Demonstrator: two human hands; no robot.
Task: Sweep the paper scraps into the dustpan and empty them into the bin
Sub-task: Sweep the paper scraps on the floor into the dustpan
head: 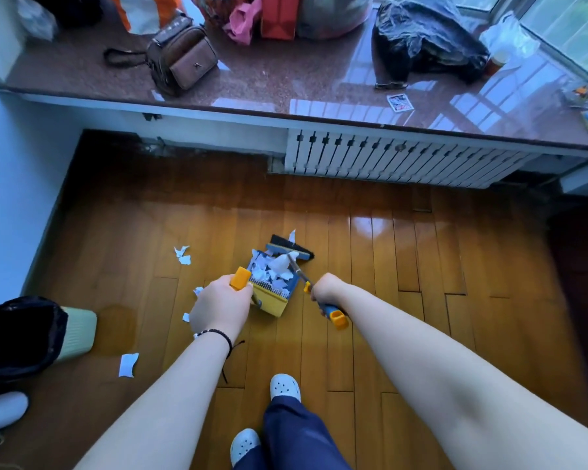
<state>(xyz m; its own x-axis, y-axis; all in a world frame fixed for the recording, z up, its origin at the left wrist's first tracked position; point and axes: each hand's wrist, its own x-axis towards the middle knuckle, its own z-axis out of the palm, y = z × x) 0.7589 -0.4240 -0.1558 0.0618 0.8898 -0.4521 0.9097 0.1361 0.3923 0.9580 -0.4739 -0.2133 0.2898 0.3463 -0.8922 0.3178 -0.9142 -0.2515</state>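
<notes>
Yellow handle top stuck out above the left hand (219, 305), which was closed around the dustpan handle (240, 278). The right hand (325, 289) was closed on the broom handle (333, 312), its yellow-and-blue end poking out below the fist toward the person. The dustpan (272, 288), blue with a yellow comb edge, sat on the wooden floor (421, 300) between the two hands, just ahead of them, piled with white paper scraps (274, 271). The broom head (291, 247) lay at the dustpan's far mouth, touching the pile. Loose scraps (182, 255) lay left of the dustpan, a few small ones just beside the left hand, and a bigger scrap (128, 365) lay near the left forearm. The green bin (77, 330) with a black liner stood at far left, well apart from the dustpan. White shoes (285, 387) showed below. A cluttered windowsill (286, 79) ran along the top.
</notes>
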